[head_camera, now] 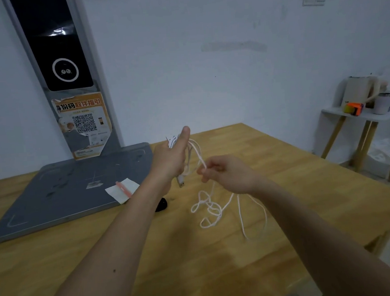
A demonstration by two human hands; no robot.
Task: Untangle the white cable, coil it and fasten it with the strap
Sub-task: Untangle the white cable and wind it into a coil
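The white cable (208, 207) hangs from both hands, and its tangled lower loops lie on the wooden table (221, 262). My left hand (170, 156) is raised above the table and grips several turns of the cable, thumb pointing up. A USB plug (180, 181) dangles below that hand. My right hand (226, 173) pinches a strand of the cable just right of the left hand. A small black object (161, 204), maybe the strap, lies on the table partly hidden behind my left forearm.
A grey base plate (64, 195) with a tall kiosk post (67, 76) stands at the table's back left. White paper with a pink pen (123, 189) lies on the plate's corner. A side table (362, 116) with a kettle stands at the far right.
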